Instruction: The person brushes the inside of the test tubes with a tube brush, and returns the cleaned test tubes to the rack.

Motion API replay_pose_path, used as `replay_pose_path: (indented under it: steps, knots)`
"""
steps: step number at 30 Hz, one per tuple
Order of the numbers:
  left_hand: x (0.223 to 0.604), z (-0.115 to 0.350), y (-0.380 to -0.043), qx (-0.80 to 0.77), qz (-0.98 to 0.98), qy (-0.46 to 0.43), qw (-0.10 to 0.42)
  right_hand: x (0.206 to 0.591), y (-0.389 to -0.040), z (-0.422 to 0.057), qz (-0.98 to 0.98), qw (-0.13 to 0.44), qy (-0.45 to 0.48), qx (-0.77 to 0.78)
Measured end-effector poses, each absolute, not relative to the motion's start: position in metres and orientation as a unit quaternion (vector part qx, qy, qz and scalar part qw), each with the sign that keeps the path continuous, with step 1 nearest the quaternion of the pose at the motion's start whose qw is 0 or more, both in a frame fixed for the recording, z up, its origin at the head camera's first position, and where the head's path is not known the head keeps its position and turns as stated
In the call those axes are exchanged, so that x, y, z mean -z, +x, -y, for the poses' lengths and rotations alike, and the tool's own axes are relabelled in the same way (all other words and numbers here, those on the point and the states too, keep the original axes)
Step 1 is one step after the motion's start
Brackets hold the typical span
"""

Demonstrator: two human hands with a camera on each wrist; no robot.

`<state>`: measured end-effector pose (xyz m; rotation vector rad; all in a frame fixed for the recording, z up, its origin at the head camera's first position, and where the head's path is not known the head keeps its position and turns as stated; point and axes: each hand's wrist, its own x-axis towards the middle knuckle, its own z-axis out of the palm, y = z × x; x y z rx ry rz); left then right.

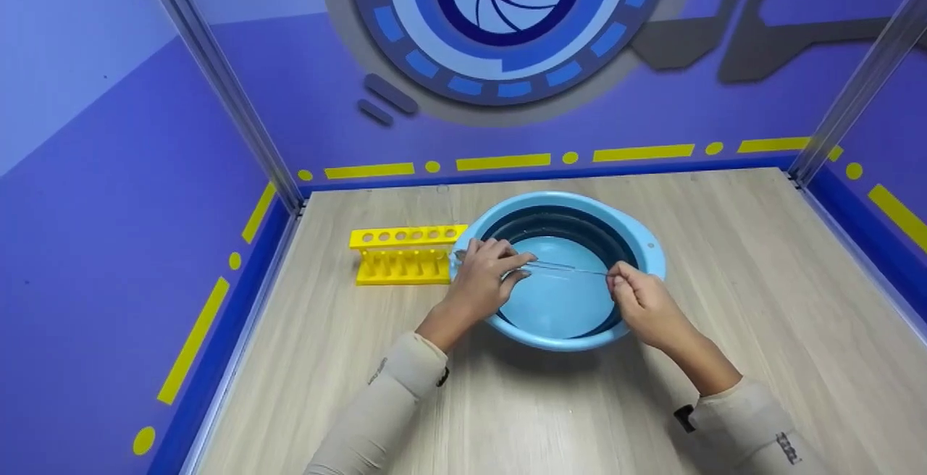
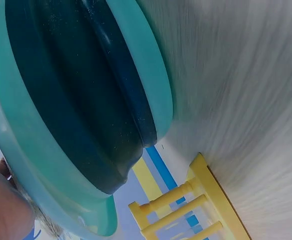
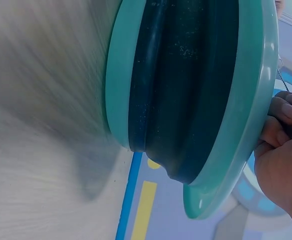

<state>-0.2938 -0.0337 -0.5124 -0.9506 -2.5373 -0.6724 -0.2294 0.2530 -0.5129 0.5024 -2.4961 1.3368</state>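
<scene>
Over a light-blue basin (image 1: 554, 345) with a dark folding wall, my left hand (image 1: 487, 272) holds a slim clear test tube (image 1: 554, 266) lying nearly level. My right hand (image 1: 641, 301) pinches the thin wire handle (image 1: 595, 273) of a test tube brush, which runs into the tube's right end. In the left wrist view, greyish bristles (image 2: 48, 226) show beside the left hand, above the basin rim. Twisted wire (image 3: 284, 81) comes up to the right fingertips in the right wrist view. Much of the tube is hidden behind the left fingers.
A yellow test tube rack (image 1: 405, 236) stands left of the basin, close to its rim. Behind the rack, faint clear tubes (image 1: 434, 203) lie on the wooden table (image 1: 326, 359). Printed panels (image 1: 290, 98) wall the table at the back and sides.
</scene>
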Motion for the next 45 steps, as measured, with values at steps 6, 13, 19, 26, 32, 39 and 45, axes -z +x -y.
replay_pose_path:
  steps: [6, 13, 19, 26, 32, 39, 45]
  knots:
    - [0.511, 0.034, -0.293, 0.231, 0.896, -0.338, 0.173, 0.512, -0.23, -0.251, 0.865, 0.123, 0.191, -0.447]
    - [0.511, 0.034, -0.293, 0.225, 0.897, -0.34, 0.172, 0.51, -0.229, -0.25, 0.874, 0.111, 0.206, -0.425]
    - [0.509, 0.035, -0.292, 0.234, 0.894, -0.346, 0.16, 0.51, -0.228, -0.252, 0.888, 0.118, 0.23, -0.38]
    - [0.507, 0.037, -0.292, 0.224, 0.893, -0.366, 0.139, 0.517, -0.226, -0.253, 0.901, 0.173, 0.233, -0.323]
    - [0.501, 0.039, -0.291, 0.228, 0.894, -0.372, 0.105, 0.524, -0.228, -0.254, 0.888, 0.273, 0.271, -0.252]
    - [0.493, 0.042, -0.295, 0.232, 0.894, -0.377, 0.071, 0.527, -0.235, -0.257, 0.835, 0.392, 0.347, -0.17]
    - [0.488, 0.043, -0.298, 0.23, 0.895, -0.382, 0.023, 0.529, -0.241, -0.263, 0.807, 0.436, 0.374, -0.137]
